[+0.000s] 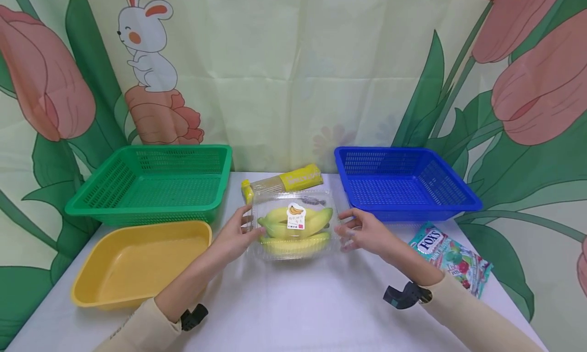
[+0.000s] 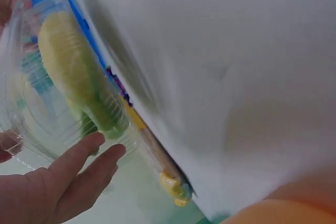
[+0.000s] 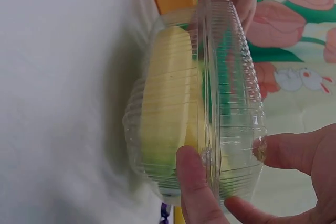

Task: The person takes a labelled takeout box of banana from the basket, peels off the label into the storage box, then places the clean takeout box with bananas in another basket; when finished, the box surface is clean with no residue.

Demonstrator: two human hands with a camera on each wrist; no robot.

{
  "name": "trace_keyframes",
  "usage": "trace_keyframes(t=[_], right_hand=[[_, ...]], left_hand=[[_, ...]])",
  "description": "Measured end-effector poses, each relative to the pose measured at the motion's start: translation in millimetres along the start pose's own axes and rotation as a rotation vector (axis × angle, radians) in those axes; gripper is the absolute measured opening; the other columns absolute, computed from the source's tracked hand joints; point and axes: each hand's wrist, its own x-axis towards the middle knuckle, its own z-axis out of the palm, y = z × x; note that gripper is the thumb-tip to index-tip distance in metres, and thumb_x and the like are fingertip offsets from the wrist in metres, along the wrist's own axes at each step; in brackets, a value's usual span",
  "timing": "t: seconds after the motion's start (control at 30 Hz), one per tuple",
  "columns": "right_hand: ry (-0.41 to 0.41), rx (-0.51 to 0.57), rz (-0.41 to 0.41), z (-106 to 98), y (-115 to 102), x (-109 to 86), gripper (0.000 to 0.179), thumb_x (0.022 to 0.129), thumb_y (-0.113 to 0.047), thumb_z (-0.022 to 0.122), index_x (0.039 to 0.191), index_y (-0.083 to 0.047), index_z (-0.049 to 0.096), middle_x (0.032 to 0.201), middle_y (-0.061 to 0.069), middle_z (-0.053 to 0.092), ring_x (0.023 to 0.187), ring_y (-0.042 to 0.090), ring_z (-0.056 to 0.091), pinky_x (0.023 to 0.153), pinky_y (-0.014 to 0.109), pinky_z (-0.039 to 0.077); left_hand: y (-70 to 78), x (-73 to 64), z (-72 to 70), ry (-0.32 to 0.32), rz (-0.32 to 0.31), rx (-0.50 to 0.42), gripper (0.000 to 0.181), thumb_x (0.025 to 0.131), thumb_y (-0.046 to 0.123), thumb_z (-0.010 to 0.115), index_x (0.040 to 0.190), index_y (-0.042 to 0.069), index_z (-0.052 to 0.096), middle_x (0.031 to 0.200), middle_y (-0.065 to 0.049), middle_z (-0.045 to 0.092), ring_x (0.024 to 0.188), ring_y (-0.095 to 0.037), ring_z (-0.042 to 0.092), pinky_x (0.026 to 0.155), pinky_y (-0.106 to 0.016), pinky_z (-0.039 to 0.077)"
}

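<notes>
A clear plastic clamshell box of yellow-green bananas, with a banana sticker on its lid, is between both hands at the table's middle. My left hand grips its left side, thumb toward the lid and fingers on the side wall. On the opposite side my right hand holds it with thumb and fingers. In the right wrist view the lid sits on the base, and a shadow lies on the cloth beside the box. Banana shapes show through the ribbed plastic in the left wrist view.
Behind the box lies a yellow packet of dried noodles, near a small dark purple wrapped item. A green basket and yellow tub stand left. At right are a blue basket and a FOX'S candy bag.
</notes>
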Motion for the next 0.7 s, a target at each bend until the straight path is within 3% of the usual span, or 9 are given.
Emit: trace_keyframes(t=[0.3,0.7], right_hand=[[0.021,-0.025,0.056,10,12,2.4,0.05,0.101,-0.018,0.073,0.144,-0.001,0.052,0.12,0.019,0.067,0.096,0.023,0.073,0.081,0.037,0.067],[0.015,-0.073,0.044,14,17,0.7,0.051,0.101,-0.024,0.074,0.142,-0.003,0.053,0.122,0.019,0.065,0.098,0.021,0.07,0.079,0.037,0.066]], left_hand=[[-8.7,-0.4,3.8,-0.003,-0.032,0.014,0.079,0.105,0.02,0.062,0.168,0.01,0.016,0.17,-0.029,0.03,0.154,-0.053,0.037,0.124,-0.064,0.039],[-14.5,-2.1,7.3,-0.006,-0.05,0.003,0.085,0.105,0.019,0.061,0.17,0.011,0.006,0.169,-0.031,0.029,0.154,-0.053,0.037,0.124,-0.064,0.039]])
